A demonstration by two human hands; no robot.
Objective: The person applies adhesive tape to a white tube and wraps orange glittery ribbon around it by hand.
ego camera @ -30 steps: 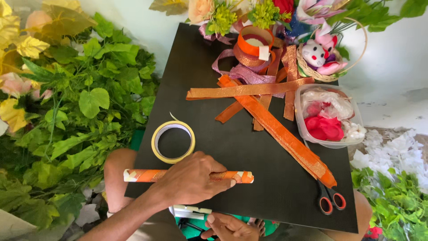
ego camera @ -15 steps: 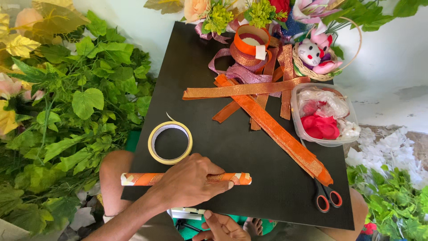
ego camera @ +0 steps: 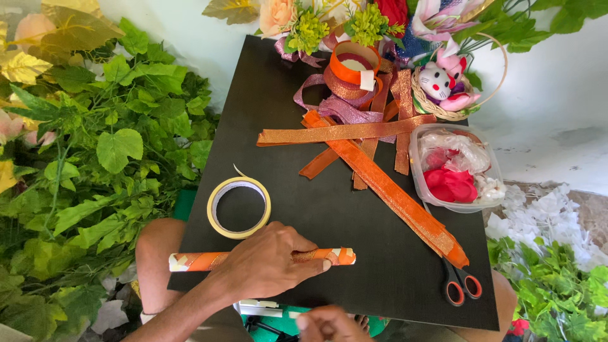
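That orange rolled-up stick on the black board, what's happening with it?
A person's left hand lies palm-down on the orange ribbon-wrapped stick, pressing it against the black board on their lap. The right hand sits below the board's near edge, and what it holds is unclear. A tape roll lies just above the stick; loose orange ribbons and scissors lie to the right, untouched.

right hand [ego camera: 329,326] cut off below

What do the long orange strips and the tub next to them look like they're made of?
The orange strips look like glittery woven ribbon: they glint and lie limp and flat. The tub looks like clear thin plastic: red petals show through its wall.
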